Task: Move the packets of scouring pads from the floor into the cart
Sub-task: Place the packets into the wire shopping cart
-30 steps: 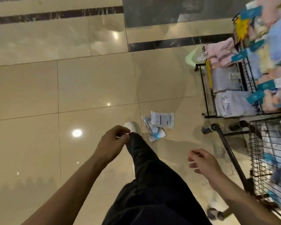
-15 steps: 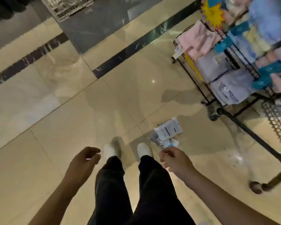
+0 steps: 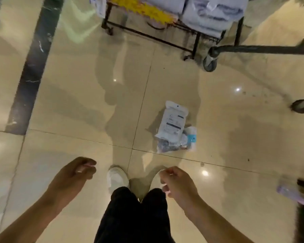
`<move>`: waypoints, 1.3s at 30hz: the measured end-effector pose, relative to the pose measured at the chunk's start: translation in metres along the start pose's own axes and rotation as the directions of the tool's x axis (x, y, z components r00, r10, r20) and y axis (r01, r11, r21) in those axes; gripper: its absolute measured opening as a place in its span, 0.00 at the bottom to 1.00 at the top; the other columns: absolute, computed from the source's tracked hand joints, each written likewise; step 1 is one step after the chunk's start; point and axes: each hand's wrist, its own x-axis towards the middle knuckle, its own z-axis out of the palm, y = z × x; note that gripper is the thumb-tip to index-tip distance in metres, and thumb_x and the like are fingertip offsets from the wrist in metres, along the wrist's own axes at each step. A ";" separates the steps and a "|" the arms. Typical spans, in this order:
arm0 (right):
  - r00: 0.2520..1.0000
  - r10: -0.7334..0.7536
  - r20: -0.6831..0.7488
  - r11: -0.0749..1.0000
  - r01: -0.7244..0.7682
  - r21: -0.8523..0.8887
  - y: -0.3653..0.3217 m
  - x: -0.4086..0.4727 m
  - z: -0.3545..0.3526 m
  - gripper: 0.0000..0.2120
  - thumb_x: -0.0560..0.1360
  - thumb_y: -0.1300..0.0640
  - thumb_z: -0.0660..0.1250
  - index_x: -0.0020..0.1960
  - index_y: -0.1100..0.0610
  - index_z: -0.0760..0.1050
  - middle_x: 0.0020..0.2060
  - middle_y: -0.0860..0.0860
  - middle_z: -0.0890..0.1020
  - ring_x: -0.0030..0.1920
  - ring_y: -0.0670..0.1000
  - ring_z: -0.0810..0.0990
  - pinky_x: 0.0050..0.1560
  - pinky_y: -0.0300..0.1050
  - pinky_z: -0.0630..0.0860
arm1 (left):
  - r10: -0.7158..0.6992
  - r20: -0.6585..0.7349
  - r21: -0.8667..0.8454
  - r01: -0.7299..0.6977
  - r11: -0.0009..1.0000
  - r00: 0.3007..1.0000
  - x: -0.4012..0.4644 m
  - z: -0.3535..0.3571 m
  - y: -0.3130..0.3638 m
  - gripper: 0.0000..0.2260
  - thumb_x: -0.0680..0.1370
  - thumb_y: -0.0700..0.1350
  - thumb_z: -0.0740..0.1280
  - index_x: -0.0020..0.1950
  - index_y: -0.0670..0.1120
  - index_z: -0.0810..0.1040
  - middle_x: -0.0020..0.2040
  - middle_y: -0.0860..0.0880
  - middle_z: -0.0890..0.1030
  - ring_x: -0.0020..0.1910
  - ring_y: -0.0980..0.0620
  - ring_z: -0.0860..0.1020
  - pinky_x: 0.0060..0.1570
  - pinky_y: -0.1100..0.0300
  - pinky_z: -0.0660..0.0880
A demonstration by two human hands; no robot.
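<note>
Packets of scouring pads [image 3: 175, 128] now right of centre in the frame, on the glossy tiled floor [image 3: 77, 111], piled on one another: white printed packet on top, clear packet with a blue tag under and beside it. Half a second back, same pile just beyond the right fingertips; now well apart from both hands, further up the frame. Left hand [image 3: 72, 176] at lower left, fingers loosely curled, gripping nothing. Right hand [image 3: 177, 183] at lower centre-right, likewise loosely curled and empty, nearer to the pile than the left. White shoe [image 3: 117, 178] between the hands, above dark trouser legs [image 3: 135, 216].

Cart frame [image 3: 261, 49] only partly in view: dark bar across the upper right, castor wheel [image 3: 209, 64] beneath its left end, second wheel at the right edge. Cart basket no longer visible. Display rack [image 3: 165, 23] with folded cloths along the top edge.

Meaning for the task, as a judgement: view squared up over the pile, nothing lifted yet, no packet in the cart from what shows. Likely next: bend and reach forward with the right hand for the top packet.
</note>
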 end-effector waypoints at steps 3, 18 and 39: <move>0.994 0.095 -0.060 0.981 -0.083 0.174 0.035 0.067 0.006 0.07 0.77 0.47 0.73 0.49 0.50 0.82 0.43 0.50 0.88 0.44 0.54 0.88 0.54 0.57 0.84 | 0.115 0.046 0.084 -0.118 0.989 0.992 0.068 0.049 0.027 0.08 0.73 0.55 0.72 0.52 0.58 0.83 0.46 0.51 0.88 0.50 0.47 0.85 0.58 0.41 0.79; 0.918 0.393 0.060 0.310 -0.193 0.931 0.114 0.339 0.003 0.27 0.81 0.31 0.60 0.63 0.53 0.77 0.54 0.54 0.85 0.53 0.55 0.83 0.53 0.55 0.80 | 0.175 0.230 0.175 -0.218 0.960 0.957 0.313 0.275 0.133 0.40 0.76 0.64 0.72 0.80 0.45 0.65 0.75 0.46 0.74 0.66 0.48 0.74 0.67 0.50 0.69; 0.973 0.230 -0.017 0.352 -0.067 0.933 0.133 0.283 -0.031 0.21 0.75 0.57 0.77 0.66 0.55 0.79 0.56 0.56 0.88 0.53 0.57 0.87 0.49 0.49 0.83 | 0.199 0.400 0.095 -0.256 0.962 0.895 0.248 0.240 0.131 0.22 0.71 0.47 0.79 0.64 0.47 0.83 0.56 0.48 0.89 0.57 0.46 0.86 0.65 0.43 0.79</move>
